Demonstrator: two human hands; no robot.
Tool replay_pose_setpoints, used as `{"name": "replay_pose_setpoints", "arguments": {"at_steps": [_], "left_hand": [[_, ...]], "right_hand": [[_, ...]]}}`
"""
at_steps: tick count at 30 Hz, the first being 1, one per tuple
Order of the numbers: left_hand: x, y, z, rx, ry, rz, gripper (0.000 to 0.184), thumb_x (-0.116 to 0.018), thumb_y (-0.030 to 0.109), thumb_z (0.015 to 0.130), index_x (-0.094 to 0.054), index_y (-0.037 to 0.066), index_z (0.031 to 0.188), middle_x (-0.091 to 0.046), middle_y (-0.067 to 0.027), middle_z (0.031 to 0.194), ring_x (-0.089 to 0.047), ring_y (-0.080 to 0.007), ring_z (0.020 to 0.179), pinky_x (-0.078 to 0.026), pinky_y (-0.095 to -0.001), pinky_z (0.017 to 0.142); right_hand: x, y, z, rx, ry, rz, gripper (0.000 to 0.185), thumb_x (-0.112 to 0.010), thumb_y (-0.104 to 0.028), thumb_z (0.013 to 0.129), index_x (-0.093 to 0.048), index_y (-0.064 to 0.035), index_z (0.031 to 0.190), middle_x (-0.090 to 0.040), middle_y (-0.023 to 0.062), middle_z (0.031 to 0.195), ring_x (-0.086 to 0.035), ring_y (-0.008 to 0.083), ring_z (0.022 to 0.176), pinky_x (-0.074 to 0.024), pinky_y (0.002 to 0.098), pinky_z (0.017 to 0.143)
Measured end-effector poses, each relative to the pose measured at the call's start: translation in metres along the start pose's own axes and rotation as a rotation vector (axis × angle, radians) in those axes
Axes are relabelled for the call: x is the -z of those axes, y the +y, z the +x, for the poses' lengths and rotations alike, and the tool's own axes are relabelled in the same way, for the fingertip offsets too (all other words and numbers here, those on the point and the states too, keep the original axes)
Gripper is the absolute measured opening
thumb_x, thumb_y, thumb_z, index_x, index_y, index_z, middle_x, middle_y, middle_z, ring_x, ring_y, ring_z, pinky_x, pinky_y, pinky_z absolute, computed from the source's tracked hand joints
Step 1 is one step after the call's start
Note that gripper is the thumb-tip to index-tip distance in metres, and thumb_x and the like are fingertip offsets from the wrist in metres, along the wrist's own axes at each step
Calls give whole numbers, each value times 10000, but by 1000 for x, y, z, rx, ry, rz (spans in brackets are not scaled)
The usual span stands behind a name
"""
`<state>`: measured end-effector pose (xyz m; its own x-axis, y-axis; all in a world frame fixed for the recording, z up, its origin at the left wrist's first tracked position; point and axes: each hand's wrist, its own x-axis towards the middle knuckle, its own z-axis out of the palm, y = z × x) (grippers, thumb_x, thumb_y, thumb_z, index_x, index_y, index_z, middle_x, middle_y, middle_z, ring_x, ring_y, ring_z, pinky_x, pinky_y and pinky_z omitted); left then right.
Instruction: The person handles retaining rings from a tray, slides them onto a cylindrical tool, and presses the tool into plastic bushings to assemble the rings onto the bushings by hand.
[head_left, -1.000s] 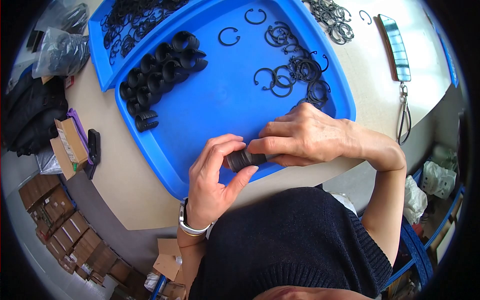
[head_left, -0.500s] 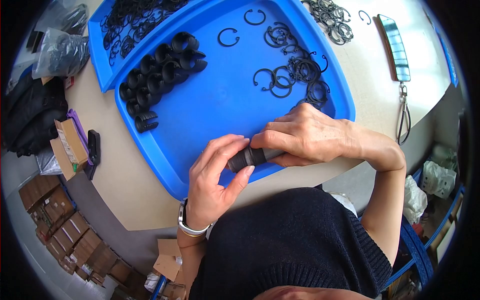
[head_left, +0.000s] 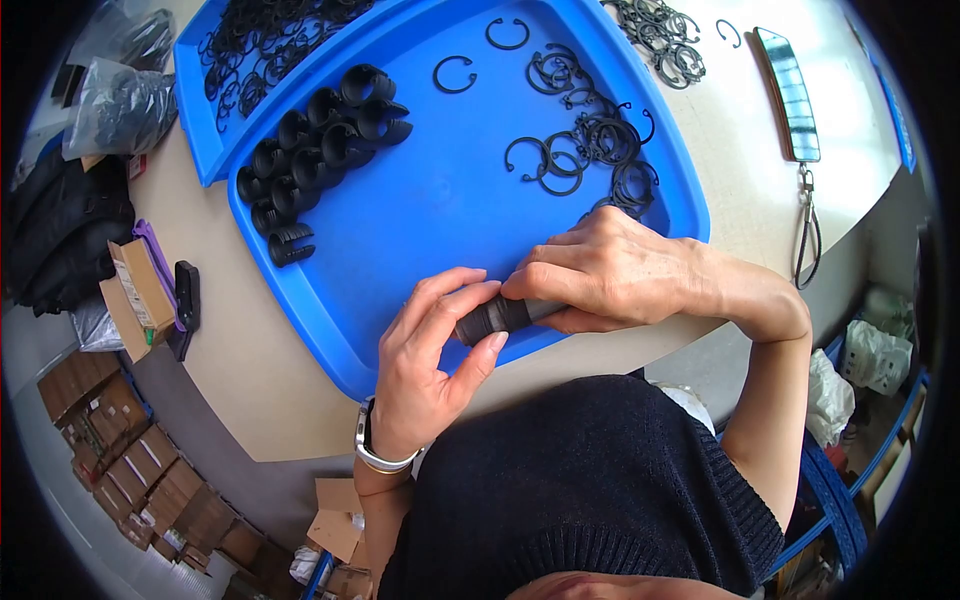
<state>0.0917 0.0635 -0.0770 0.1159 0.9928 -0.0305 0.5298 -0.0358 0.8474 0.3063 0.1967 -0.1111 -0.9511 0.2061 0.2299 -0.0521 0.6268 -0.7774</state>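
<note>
Over the near edge of a blue tray (head_left: pixel 430 215), my left hand (head_left: pixel 428 350) grips the left end of a dark cylinder (head_left: pixel 490 320) between fingers and thumb. My right hand (head_left: pixel 605 275) is wrapped round the cylinder's other end, mostly hiding it. The part by my left fingers looks ribbed, like stacked rings. At the tray's left stand rows of stacked black rings (head_left: pixel 290 195). Loose black snap rings (head_left: pixel 610 140) lie in a heap on the right side, and two single rings (head_left: pixel 455 75) lie near the far side.
A second blue tray (head_left: pixel 200 110) full of rings stands at the upper left. More rings (head_left: pixel 680 60) and a phone (head_left: pixel 790 95) with a strap lie on the table (head_left: pixel 270 400) at the right. An open carton (head_left: pixel 140 295) and a black object (head_left: pixel 187 300) are at the left.
Since a second ago, my right hand has shifted slightly along the cylinder, and more of its smooth dark part shows between my hands. Both hands keep their hold.
</note>
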Motion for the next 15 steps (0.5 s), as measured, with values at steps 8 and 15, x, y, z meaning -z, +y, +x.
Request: {"name": "replay_pose_setpoints", "arguments": {"at_steps": [8, 15], "left_hand": [[0, 0, 1, 9, -12, -2, 372, -762, 87, 859, -635, 9, 1200, -633, -172, 1239, -666, -337, 1051, -560, -380, 847], [1, 1, 2, 13, -17, 5, 398, -799, 108, 841, -626, 8, 1185, -632, -173, 1241, -670, -343, 1045, -566, -376, 824]], "right_hand": [[0, -1, 0, -1, -6, -5, 340, -750, -213, 844, -532, -69, 1061, -619, 82, 806, -673, 286, 703, -525, 394, 552], [0, -1, 0, -7, -12, -7, 349, -752, -216, 840, -532, -71, 1069, -617, 82, 807, -673, 288, 708, -525, 397, 559]]}}
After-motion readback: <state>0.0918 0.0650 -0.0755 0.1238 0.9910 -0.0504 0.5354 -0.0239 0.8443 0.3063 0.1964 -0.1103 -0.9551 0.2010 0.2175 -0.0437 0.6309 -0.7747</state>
